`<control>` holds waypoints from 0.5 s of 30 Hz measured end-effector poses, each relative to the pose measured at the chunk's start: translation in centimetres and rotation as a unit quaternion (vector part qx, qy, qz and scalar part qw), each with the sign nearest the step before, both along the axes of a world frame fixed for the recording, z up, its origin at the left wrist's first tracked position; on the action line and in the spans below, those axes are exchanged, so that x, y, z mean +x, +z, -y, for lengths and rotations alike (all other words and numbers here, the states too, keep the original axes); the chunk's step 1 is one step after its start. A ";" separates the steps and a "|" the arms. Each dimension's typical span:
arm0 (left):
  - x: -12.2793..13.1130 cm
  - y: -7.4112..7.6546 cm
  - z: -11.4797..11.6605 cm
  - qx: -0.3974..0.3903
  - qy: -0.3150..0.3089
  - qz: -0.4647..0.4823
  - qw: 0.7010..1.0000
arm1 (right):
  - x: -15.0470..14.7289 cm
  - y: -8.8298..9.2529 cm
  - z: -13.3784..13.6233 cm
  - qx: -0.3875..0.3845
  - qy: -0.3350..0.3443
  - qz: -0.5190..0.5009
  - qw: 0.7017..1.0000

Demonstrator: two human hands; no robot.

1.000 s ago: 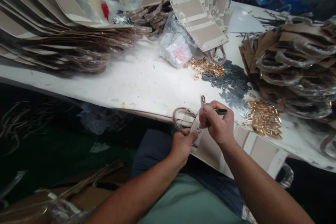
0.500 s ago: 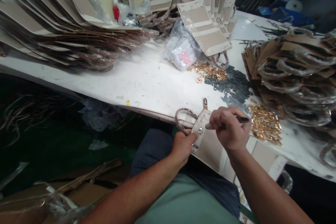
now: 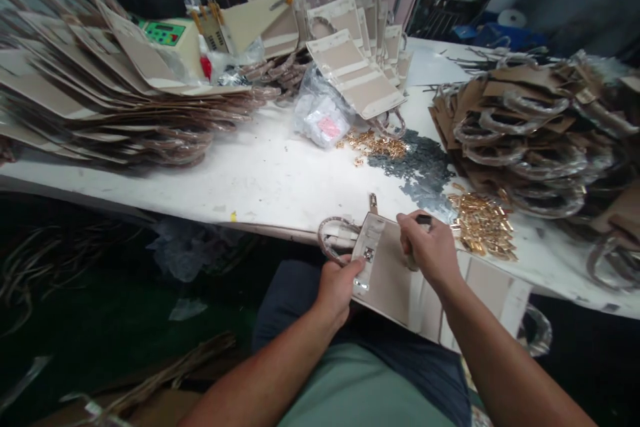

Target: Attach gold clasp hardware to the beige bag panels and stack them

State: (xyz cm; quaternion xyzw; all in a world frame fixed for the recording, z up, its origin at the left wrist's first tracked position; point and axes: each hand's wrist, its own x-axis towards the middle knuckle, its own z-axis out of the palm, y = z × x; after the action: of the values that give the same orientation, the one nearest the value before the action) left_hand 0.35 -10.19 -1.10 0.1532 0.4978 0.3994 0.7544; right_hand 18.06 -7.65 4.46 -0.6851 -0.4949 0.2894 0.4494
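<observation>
A beige bag panel (image 3: pixel 390 267) lies over the table's front edge and my lap, with a plastic-wrapped loop handle (image 3: pixel 327 237) at its left end. My left hand (image 3: pixel 336 290) grips that end, thumb on top beside a small metal fitting (image 3: pixel 369 253). A second shiny metal piece (image 3: pixel 361 285) sits nearer me. Above the panel, my right hand (image 3: pixel 431 248) is closed around a slim tool with a dark end (image 3: pixel 424 219); its exact kind is unclear. A tab with a metal clasp (image 3: pixel 373 202) sticks out past the panel's far edge.
Gold-coloured metal parts (image 3: pixel 484 227) are heaped right of my right hand, with flat grey pieces (image 3: pixel 425 170) beyond. Wrapped-handle bag pieces (image 3: pixel 530 127) are piled at right; stacked panels (image 3: pixel 125 107) stand at left. A plastic bag (image 3: pixel 320 117) and a machine with green keypad (image 3: pixel 163 33) lie behind.
My right hand has drawn back slightly from the metal fitting, and the tool has turned from lying sideways to steeper. My left hand keeps its hold. The head view has shifted.
</observation>
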 end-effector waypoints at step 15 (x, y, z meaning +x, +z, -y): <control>-4.7 1.7 0.0 0.443 0.044 -0.481 0.755 | -0.4 -2.4 -0.3 -0.092 0.048 0.316 0.943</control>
State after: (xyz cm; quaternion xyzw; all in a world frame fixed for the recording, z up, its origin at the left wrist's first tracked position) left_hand -4.33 -10.23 0.60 0.6206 0.5685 0.4815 0.2445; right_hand 17.61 -7.32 2.09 -0.7550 -0.6154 0.1232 0.1903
